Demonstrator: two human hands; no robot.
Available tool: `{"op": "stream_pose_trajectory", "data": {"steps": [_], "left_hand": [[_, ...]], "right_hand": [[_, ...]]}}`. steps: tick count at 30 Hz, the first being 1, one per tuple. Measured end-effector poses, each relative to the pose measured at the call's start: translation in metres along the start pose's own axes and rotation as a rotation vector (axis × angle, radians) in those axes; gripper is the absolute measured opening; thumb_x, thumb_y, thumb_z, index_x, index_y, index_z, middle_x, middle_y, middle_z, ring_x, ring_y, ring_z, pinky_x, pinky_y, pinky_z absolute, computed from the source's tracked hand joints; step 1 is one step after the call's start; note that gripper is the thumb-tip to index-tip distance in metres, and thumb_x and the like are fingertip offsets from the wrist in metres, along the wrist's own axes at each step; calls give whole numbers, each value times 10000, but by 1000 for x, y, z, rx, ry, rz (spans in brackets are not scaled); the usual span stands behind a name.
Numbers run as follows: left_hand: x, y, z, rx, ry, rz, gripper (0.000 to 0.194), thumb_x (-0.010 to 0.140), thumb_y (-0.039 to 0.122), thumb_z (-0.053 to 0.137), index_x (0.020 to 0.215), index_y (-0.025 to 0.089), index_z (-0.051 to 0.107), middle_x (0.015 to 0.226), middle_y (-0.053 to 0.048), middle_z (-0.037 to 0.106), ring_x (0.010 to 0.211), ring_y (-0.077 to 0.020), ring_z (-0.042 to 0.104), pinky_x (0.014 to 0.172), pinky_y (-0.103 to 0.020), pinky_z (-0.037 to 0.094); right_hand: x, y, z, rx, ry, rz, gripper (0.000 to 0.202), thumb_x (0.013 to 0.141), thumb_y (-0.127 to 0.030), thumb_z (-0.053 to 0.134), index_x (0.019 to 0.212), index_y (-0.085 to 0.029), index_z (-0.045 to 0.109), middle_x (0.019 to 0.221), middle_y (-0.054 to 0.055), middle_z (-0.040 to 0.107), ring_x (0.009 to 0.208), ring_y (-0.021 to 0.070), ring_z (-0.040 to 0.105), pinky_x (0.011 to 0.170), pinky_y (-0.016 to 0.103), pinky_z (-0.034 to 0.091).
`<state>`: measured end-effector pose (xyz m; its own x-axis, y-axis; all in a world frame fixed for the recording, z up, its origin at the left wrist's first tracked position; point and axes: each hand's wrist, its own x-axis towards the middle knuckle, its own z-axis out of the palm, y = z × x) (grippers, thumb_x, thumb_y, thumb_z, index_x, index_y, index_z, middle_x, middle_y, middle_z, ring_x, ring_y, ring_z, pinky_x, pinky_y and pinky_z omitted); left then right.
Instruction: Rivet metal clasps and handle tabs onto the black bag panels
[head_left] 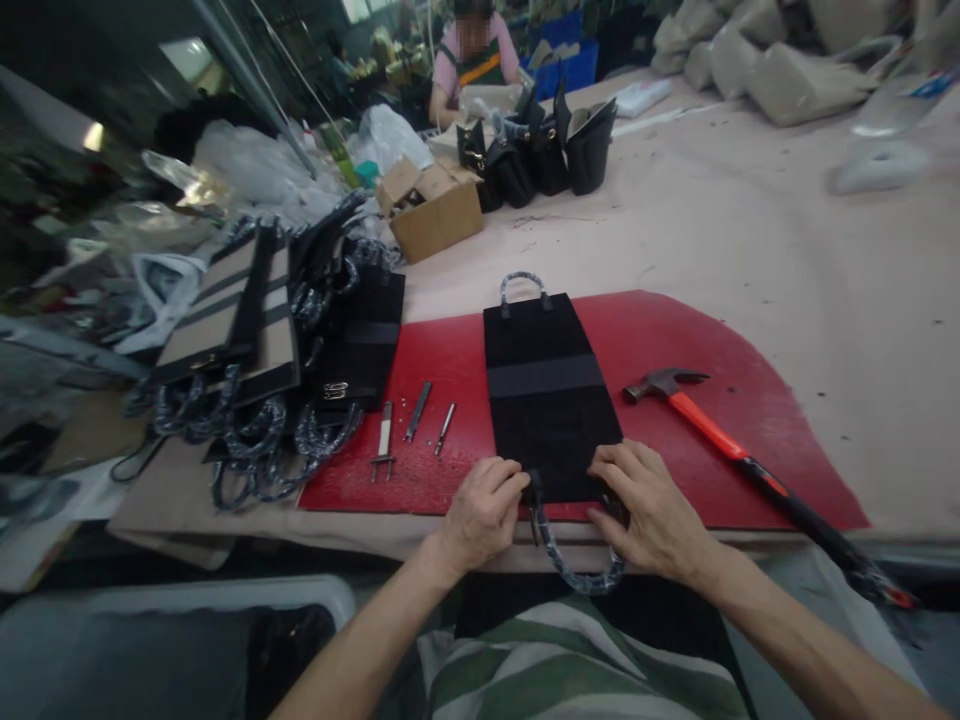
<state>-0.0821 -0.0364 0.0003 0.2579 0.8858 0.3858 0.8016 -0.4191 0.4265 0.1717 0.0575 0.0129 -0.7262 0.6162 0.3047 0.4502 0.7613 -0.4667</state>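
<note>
A flat black bag panel (551, 428) lies lengthwise in front of me, with a smoother strip across its middle. At its far edge stands a plastic-wrapped handle (523, 277). A second wrapped handle (583, 582) loops over the table's near edge toward my body. My left hand (486, 508) pinches this near handle's left end at the panel's corner. On the other side, my right hand (651, 508) has its fingers closed around the right end, resting on the panel's edge. The fingers partly hide both handle ends.
A red mat (697, 340) lies under the panel. Right of it rests a claw hammer (720, 435); a two-pronged punch (384, 440) and two metal rods lie left. Stacked bag panels (232, 310), a cardboard box (439, 218) and black bags (589, 150) stand beyond. Another person (476, 65) sits opposite.
</note>
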Motion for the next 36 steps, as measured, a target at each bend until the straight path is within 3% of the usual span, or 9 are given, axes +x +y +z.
{"op": "stream_pose_trajectory", "data": {"steps": [10,13,16,19,23,26,32,34,36], "left_hand": [[2,1,-5,-106,98,-59,262,915,92,503,1131,170,628,1125,-119,663,1072,-231,599,927,-404,544],[7,-13,-22,-87,174,-187,208,917,118,511,1061,178,649,1023,-93,689,975,-207,630,880,-363,540],[14,-40,-48,114,233,-422,164,928,162,512,962,181,671,924,-76,697,897,-208,646,854,-354,524],[23,-71,-74,333,155,-684,170,915,224,539,954,166,694,951,-97,708,908,-237,660,871,-367,510],[37,-102,-93,431,-83,-896,258,880,363,601,999,159,707,1009,-128,719,959,-272,674,851,-357,501],[49,-118,-94,379,-237,-1023,239,788,385,698,905,177,705,942,-122,734,933,-284,683,786,-336,491],[57,-136,-95,230,-284,-1089,182,695,267,711,574,182,606,543,-60,620,642,-252,653,610,-309,459],[51,-133,-97,93,-222,-1089,181,729,311,676,630,178,603,527,-26,603,565,-206,624,555,-277,455],[43,-122,-97,-182,-60,-1087,232,720,378,689,711,163,601,589,-20,638,553,-174,622,537,-253,475]], "right_hand": [[2,0,13,-95,35,5,201,863,-261,617,1045,-191,570,1086,117,562,1006,295,502,885,462,422],[1,1,15,-104,51,12,194,867,-265,616,1041,-193,568,1089,114,556,1003,293,502,885,457,420],[2,1,17,-103,71,-2,199,862,-263,622,1041,-192,570,1083,110,556,1004,294,502,884,453,416],[4,-1,18,-102,73,9,191,860,-255,621,1031,-186,573,1074,111,553,984,292,498,875,454,414],[7,-6,18,-88,60,37,193,850,-253,637,1019,-180,580,1062,112,554,976,292,490,869,454,409],[7,-10,15,-70,46,64,201,833,-242,662,1009,-179,589,1064,111,562,992,294,490,885,455,404],[6,-15,12,-43,3,127,270,800,-247,718,1032,-185,594,1090,101,573,1029,289,484,922,448,401],[6,-15,12,-37,-2,136,277,798,-249,724,1033,-186,592,1097,99,575,1036,290,480,926,452,400],[5,-16,11,-30,-2,137,285,795,-253,730,1033,-185,588,1100,100,575,1031,290,478,924,458,399]]}}
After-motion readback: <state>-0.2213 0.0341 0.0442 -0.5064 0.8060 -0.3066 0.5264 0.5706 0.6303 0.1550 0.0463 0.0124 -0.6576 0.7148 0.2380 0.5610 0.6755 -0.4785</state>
